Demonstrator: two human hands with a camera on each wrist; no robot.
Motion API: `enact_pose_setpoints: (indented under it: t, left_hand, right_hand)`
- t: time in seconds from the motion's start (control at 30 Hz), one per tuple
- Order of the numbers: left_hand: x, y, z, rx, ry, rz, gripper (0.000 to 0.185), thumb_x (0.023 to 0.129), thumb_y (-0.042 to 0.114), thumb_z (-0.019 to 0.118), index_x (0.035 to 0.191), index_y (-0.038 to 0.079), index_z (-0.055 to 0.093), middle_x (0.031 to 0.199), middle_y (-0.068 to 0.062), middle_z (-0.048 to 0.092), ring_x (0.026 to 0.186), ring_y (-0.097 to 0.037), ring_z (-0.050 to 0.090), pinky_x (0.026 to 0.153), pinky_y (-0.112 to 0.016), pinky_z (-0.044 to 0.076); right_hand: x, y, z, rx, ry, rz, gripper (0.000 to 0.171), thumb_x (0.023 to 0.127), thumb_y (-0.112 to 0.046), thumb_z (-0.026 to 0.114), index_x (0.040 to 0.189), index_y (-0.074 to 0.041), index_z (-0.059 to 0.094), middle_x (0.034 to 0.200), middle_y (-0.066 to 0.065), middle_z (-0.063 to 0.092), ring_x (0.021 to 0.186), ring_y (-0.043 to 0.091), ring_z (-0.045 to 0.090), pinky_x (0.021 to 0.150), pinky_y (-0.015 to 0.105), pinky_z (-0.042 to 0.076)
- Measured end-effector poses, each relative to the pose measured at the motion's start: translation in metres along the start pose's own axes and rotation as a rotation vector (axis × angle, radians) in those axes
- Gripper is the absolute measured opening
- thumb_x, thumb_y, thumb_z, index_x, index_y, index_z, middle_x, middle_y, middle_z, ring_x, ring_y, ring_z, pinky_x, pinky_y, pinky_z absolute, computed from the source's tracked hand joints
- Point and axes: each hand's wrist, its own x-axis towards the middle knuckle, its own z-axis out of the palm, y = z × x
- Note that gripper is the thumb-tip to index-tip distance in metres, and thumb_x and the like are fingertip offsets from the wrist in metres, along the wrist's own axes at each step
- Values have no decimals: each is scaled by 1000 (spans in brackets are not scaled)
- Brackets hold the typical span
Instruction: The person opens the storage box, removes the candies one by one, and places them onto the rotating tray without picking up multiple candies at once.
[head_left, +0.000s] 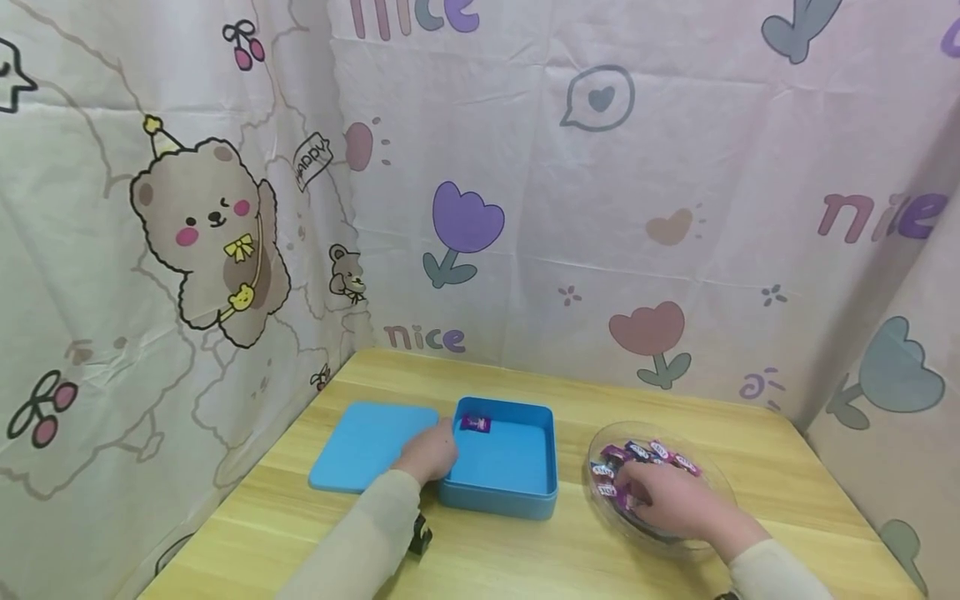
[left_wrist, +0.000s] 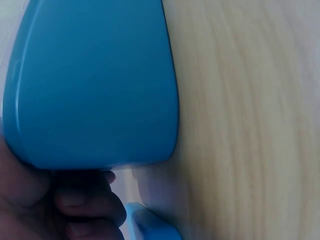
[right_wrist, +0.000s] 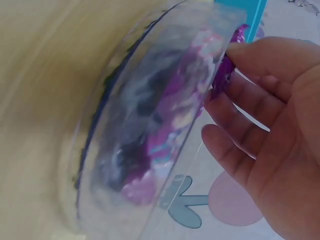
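My left hand [head_left: 431, 452] grips the left side of an open blue plastic box [head_left: 498, 500]. In the left wrist view its fingers [left_wrist: 90, 205] are curled at the box's end wall. One purple-wrapped candy [head_left: 476, 424] lies inside, near the back left corner. On the right, my right hand [head_left: 671, 498] is over a clear round bowl [head_left: 720, 487] of wrapped candies [head_left: 660, 451]. The right wrist view shows a shiny purple candy [right_wrist: 223, 75] pinched between its thumb and fingers at the bowl's rim.
A flat blue lid [head_left: 367, 446] lies on the wooden table [head_left: 540, 558] left of the box. Beneath the left forearm, a small black object [head_left: 421, 535] is partly visible. Printed fabric [head_left: 525, 167] hangs behind the table and along its sides.
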Motion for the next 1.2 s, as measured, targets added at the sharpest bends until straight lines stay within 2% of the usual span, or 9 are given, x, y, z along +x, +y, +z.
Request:
enact_pose_setpoints:
  t: [0.07,0.3,0.43,0.53,0.67,0.87,1.03,1.2]
  left_hand:
    - [1,0,0,-2,2,-1,52,105,15,45,153,-1,37,154,-18,43,134,-35,47,109,-61,36]
    - [2,-2,2,6,-3,2,51,104,15,46,152,-3,38,152,-20,45,118,-31,53,108,-62,37]
    - [3,-2,4,21,-3,6,51,104,15,46,151,-3,39,152,-20,46,117,-31,53,108,-60,37]
    - [3,-1,3,26,-3,10,51,103,14,46,151,-4,38,151,-20,46,117,-32,52,108,-61,37]
    - [2,0,0,25,0,12,51,103,12,46,151,-5,38,151,-21,46,120,-33,52,108,-63,37]
    - [1,0,-2,23,7,11,51,103,13,46,151,-5,38,152,-21,45,125,-34,51,108,-62,36]
    - [1,0,1,20,2,21,52,104,15,45,152,-4,37,153,-21,44,134,-37,47,109,-61,35]
    - [1,0,0,17,6,20,53,104,15,46,152,-4,37,153,-21,44,133,-36,48,110,-60,36]
  right_hand:
    - [-3,3,0,18,-19,-10,29,84,-7,74,102,-27,65,78,-16,54,69,1,50,61,26,46]
    - [-7,8,6,51,-78,-18,29,84,-11,75,103,-29,64,80,-17,54,72,1,51,62,26,47]
    - [-7,7,6,93,-88,-17,29,82,-9,76,103,-27,65,80,-16,55,72,2,52,63,26,47]
    - [-3,5,3,84,-69,-8,28,82,-9,77,103,-24,65,80,-16,55,71,2,51,62,26,46]
    - [11,-4,-2,24,-9,-15,25,83,-10,77,103,-20,66,77,-17,53,70,2,50,61,26,46]
    - [42,-27,-1,-34,73,-28,23,87,-10,73,108,-17,68,89,-10,63,81,7,59,75,35,54]
    - [66,-46,8,-64,79,-42,26,89,-14,74,114,-16,69,103,-3,67,97,15,62,85,41,55]
    - [91,-64,13,-167,64,-112,24,88,-19,79,111,-18,71,106,-5,66,100,15,59,85,38,56]
